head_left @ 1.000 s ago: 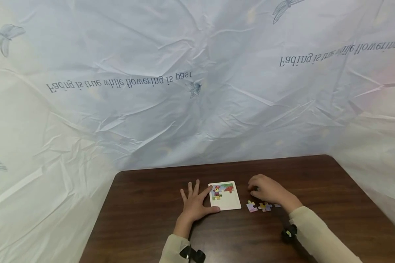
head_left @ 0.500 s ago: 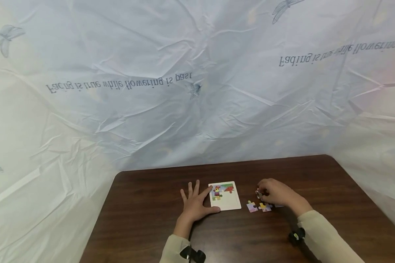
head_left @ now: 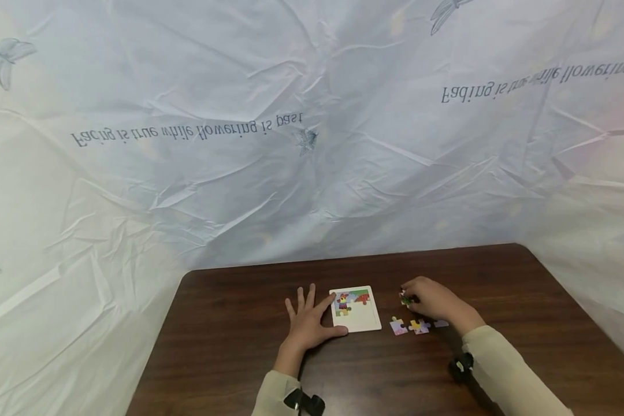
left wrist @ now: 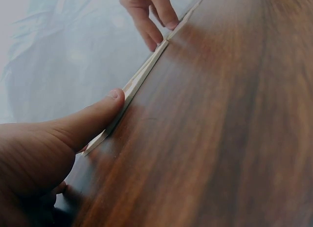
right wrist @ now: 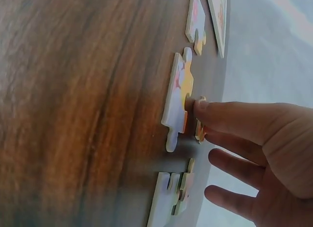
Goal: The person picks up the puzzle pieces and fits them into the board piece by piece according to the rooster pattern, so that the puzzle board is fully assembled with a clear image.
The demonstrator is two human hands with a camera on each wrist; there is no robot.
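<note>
A square white puzzle board (head_left: 365,319) lies on the table, with several colourful pieces (head_left: 343,303) set along its far and left parts. My left hand (head_left: 308,328) rests beside it with fingers spread, its thumb and index finger touching the board's left side. To the right of the board, my right hand (head_left: 434,299) pinches a jigsaw piece (head_left: 405,299) between thumb and fingers. In the right wrist view that piece (right wrist: 200,125) is partly covered by the thumb, close to the table. Loose jigsaw pieces lie nearer me: one lilac (head_left: 398,326), one yellow and lilac (head_left: 419,327).
Another pale piece (head_left: 440,324) lies under the right forearm's edge. In the right wrist view, overlapping or adjoining pieces (right wrist: 168,195) lie below the fingers. The brown wooden table (head_left: 229,346) meets a creased white printed sheet (head_left: 312,190) behind and at the sides.
My right hand first drew back to the right, then shifted slightly left and away from me, the pinched jigsaw piece in its fingers. My left hand and the board have stayed put.
</note>
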